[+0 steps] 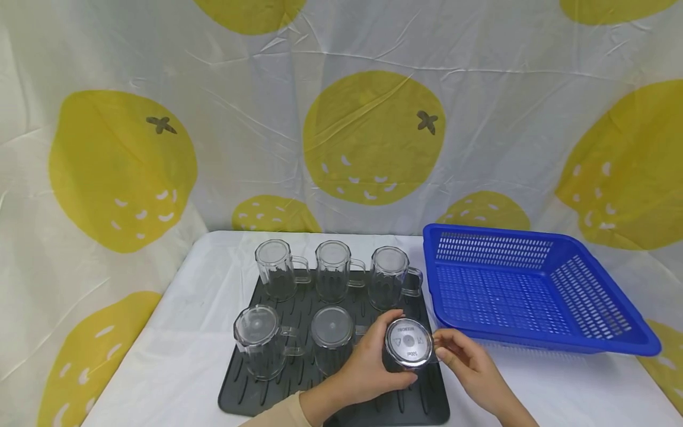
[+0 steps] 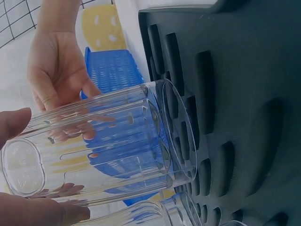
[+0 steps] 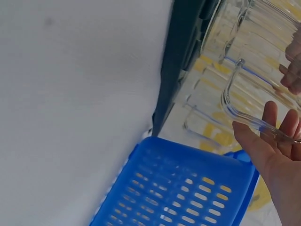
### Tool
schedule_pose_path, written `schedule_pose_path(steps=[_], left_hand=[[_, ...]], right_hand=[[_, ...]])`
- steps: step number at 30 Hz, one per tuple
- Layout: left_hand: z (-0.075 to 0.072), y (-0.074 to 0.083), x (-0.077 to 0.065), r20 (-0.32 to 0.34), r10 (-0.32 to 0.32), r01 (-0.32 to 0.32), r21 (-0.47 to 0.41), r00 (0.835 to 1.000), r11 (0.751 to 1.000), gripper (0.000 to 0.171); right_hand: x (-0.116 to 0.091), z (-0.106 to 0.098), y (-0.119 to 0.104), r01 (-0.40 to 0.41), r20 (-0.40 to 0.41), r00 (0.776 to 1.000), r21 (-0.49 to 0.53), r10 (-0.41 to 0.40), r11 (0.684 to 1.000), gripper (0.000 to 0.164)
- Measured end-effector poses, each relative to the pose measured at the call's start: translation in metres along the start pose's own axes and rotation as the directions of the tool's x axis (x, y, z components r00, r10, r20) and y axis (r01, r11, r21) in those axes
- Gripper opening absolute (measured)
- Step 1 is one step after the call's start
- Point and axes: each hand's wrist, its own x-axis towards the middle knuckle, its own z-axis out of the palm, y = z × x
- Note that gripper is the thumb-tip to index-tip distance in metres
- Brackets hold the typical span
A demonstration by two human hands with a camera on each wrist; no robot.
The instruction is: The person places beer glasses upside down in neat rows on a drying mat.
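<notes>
A clear glass mug, base up, stands over the front right of the black ridged drying mat. My left hand grips its body near the base, thumb on one side and fingers on the other. In the left wrist view the rim of this mug points down, right at the mat. From the right, my right hand pinches the mug's handle between thumb and fingers. Beside it, also base up, is another mug, partly hidden by my left hand.
Further upside-down mugs stand on the mat: one at front left and a back row of three, at left, middle and right. A blue plastic basket sits right of the mat on the white-covered table. A lemon-print cloth hangs behind.
</notes>
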Motion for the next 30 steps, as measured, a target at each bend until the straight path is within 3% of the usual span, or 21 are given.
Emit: schedule_pose_path(steps=[5,11,16,21,26,30], left_hand=[[0.001,0.004,0.002,0.003,-0.029,0.028,0.055,1.000,0.998,0.090],[0.003,0.007,0.004,-0.001,-0.054,0.054,0.046,0.999,0.997,0.090],[0.006,0.008,0.003,-0.057,0.005,-0.006,-0.008,0.998,1.000,0.091],[0.004,0.012,0.005,-0.096,0.033,-0.035,-0.022,0.995,0.999,0.090],[0.000,0.015,0.007,-0.104,0.054,-0.054,0.001,0.993,0.999,0.088],[-0.008,0.023,0.004,-0.118,0.124,-0.115,0.080,0.985,0.990,0.080]], right_hand=[[0.000,-0.001,0.002,-0.003,-0.004,1.000,0.000,0.003,1.000,0.019],[0.000,-0.002,0.003,-0.043,0.001,0.999,-0.007,0.043,0.999,0.020],[-0.001,-0.003,0.003,-0.098,0.008,0.995,-0.013,0.098,0.995,0.024],[0.002,-0.004,-0.001,-0.108,-0.006,0.994,-0.085,0.108,0.990,0.028],[0.007,-0.005,-0.006,-0.049,-0.015,0.999,-0.183,0.047,0.982,0.031],[0.011,-0.010,-0.015,0.014,-0.029,0.999,-0.258,-0.023,0.966,0.034]])
